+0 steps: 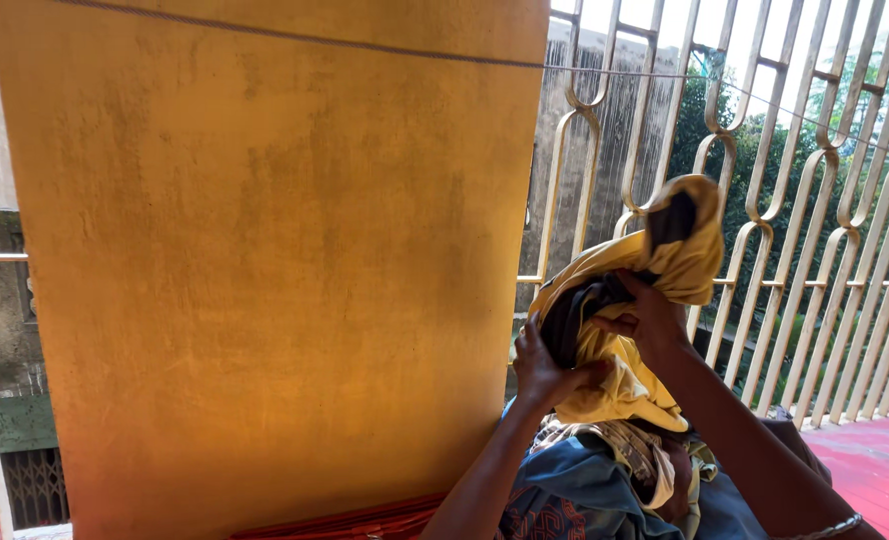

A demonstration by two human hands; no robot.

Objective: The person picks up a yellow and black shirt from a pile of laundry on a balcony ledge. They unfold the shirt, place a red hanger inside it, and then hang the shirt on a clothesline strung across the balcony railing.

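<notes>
Both hands are raised in front of me on a bunched yellow garment [677, 262] with dark navy parts. My left hand [545, 368] grips its lower left edge. My right hand [645, 312] clutches the cloth near its middle, fingers curled into the folds. Under my forearms lies a heap of other clothes [585, 480], blue and patterned beige, partly hidden by my arms. A bangle sits on my right wrist.
A broad yellow pillar [275, 260] fills the left and centre. A thin clothesline [625, 70] runs across the top. Cream metal grille bars [815, 220] close off the right side, with trees beyond. Red floor [875, 465] shows at lower right.
</notes>
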